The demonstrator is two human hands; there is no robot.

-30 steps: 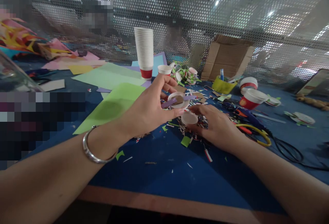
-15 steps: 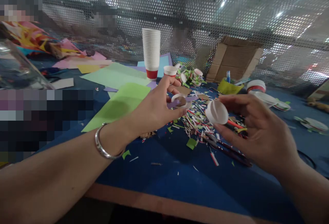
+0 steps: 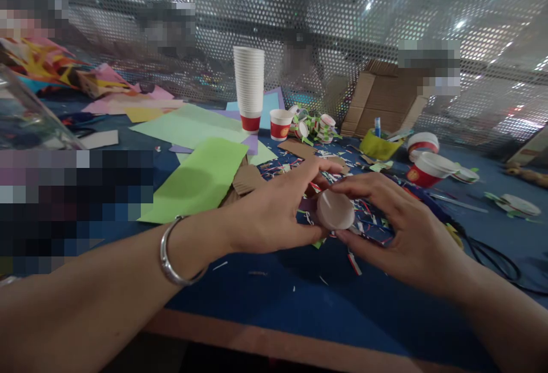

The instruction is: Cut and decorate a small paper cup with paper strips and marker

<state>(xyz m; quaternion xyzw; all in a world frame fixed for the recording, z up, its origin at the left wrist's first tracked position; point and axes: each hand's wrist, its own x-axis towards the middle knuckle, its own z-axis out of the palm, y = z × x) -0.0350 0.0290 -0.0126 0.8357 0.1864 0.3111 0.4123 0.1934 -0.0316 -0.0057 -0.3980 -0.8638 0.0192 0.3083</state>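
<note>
My left hand (image 3: 274, 207) and my right hand (image 3: 398, 230) meet over a pile of paper scraps (image 3: 342, 201) on the blue table (image 3: 299, 293). Between them sits a small round white cup bottom (image 3: 335, 209). My right hand's fingers curl round it from the right. My left hand's thumb and fingers press against it from the left, and a bit of purple paper shows just under them. A silver bangle (image 3: 173, 253) is on my left wrist.
A tall stack of white paper cups (image 3: 249, 87) stands at the back, a short red-and-white cup (image 3: 280, 124) beside it. Green paper sheets (image 3: 197, 176) lie left. A cardboard box (image 3: 385, 99), cut cups (image 3: 426, 168), a black cable (image 3: 492, 253) are right.
My right hand has carried the white cup bottom down and left to meet my left hand. My left hand has dropped lower; the disc with the purple strip is now hidden under the fingers.
</note>
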